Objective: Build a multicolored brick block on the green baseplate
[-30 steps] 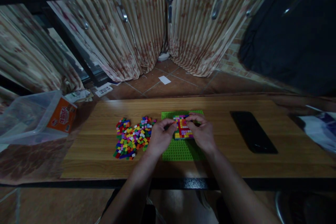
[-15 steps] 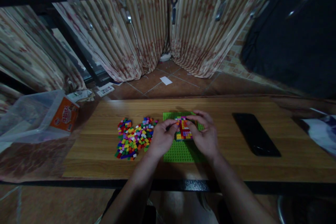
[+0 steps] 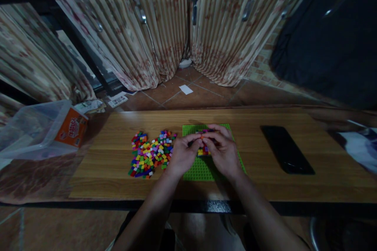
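My left hand (image 3: 183,153) and my right hand (image 3: 223,150) meet fingertip to fingertip above a green studded baseplate (image 3: 198,170). Between the pinched tips shows a small orange brick (image 3: 202,137), gripped from both sides. Beneath the fingers sits a block of multicoloured bricks (image 3: 203,152) on the plate, with yellow, red and purple at its near edge. My fingers cover most of that block. Left of the plate, a spread of loose toy bricks (image 3: 151,155) in many colours lies on the wooden tabletop.
A black phone-like slab (image 3: 287,150) lies on the table (image 3: 253,188) to the right. Off the left end stands a clear plastic bin (image 3: 32,131) with an orange label. Papers (image 3: 186,89) lie on the tiled floor behind, before striped curtains (image 3: 165,43).
My right hand has moved left, and its fingertips have come together with my left hand's at the orange brick. The built block is more covered than before.
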Available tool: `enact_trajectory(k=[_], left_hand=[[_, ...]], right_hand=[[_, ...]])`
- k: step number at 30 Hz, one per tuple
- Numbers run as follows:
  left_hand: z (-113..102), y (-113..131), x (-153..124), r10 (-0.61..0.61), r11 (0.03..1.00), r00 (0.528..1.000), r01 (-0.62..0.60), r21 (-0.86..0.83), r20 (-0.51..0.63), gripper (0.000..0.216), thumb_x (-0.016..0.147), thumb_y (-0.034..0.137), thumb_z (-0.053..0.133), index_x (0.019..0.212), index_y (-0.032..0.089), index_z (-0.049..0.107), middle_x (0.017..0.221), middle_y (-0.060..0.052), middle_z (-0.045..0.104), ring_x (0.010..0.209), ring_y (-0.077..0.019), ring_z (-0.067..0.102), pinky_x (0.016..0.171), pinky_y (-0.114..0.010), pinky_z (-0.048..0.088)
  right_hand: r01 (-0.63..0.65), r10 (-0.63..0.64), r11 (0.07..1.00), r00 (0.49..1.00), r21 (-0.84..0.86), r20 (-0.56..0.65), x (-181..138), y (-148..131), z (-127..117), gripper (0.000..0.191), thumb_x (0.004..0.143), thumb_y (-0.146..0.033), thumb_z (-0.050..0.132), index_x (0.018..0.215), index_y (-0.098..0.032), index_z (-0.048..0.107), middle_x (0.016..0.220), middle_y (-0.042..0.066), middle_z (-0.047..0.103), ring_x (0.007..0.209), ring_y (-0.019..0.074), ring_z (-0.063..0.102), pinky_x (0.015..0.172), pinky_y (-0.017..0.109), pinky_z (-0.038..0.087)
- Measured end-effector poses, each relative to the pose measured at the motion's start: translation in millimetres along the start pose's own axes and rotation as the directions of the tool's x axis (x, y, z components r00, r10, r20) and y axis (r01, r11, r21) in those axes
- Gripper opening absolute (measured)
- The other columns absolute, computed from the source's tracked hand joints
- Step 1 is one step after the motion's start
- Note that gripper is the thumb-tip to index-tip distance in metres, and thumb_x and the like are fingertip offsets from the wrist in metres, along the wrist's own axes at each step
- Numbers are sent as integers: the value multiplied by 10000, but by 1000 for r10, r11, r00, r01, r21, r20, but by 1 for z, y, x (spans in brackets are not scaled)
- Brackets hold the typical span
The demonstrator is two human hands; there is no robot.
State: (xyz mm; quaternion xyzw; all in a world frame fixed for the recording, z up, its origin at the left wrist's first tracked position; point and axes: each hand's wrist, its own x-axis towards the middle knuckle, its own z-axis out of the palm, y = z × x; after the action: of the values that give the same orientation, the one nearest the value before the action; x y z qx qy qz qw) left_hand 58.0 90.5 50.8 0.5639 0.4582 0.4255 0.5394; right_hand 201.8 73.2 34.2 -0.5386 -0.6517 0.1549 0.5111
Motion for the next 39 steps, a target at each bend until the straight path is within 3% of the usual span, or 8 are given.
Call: enact_trajectory(k=[6,9,17,22,32,39], left_hand=[[-4,-5,1,6,995,998,0,98,-59,266,842,184,580,1038,145,754,939,-45,765,826,-154,680,776,-243,525],[-5,-7,2,17,984,997,-3,178,-76,258,854,196,561,1013,142,757,872,-38,764,781,-158,677,736,-243,522],[-1,1,-4,96,941,995,-93,326,7,279,905,230,513,1029,178,757,975,-33,779,862,-177,705,823,-273,528],[0,5,-6,89,906,995,-101,411,48,304,914,220,495,1089,206,744,1025,-24,776,938,-186,713,884,-290,527],[-1,3,-7,81,864,996,-93,495,45,326,919,259,502,1151,215,726,1133,-61,749,983,-230,716,927,-355,534],[0,4,-7,78,868,996,-93,488,51,330,920,248,494,1151,206,726,1110,-68,756,974,-228,715,923,-351,530]], right_hand=[[52,-58,981,998,-189,-24,5,7,-12,157,913,-294,574,909,-252,724,1177,69,636,1121,271,552,978,495,443],[94,-92,960,996,-264,20,5,11,-13,164,914,-271,565,907,-247,727,1188,69,635,1111,277,542,967,499,448],[142,-126,927,990,-348,68,1,16,-6,194,924,-243,537,930,-235,731,1201,77,624,1091,276,534,951,489,470],[69,-69,956,998,-287,11,0,13,-4,200,916,-258,536,926,-243,735,1178,82,624,1112,270,539,972,477,471],[-185,181,982,976,-26,-125,3,12,-6,188,809,-261,609,961,-237,717,1181,86,622,1146,266,566,1038,517,409],[-250,252,968,962,39,-100,3,14,-1,292,785,-277,627,1066,-223,687,1181,104,623,1143,269,568,1032,520,406]])
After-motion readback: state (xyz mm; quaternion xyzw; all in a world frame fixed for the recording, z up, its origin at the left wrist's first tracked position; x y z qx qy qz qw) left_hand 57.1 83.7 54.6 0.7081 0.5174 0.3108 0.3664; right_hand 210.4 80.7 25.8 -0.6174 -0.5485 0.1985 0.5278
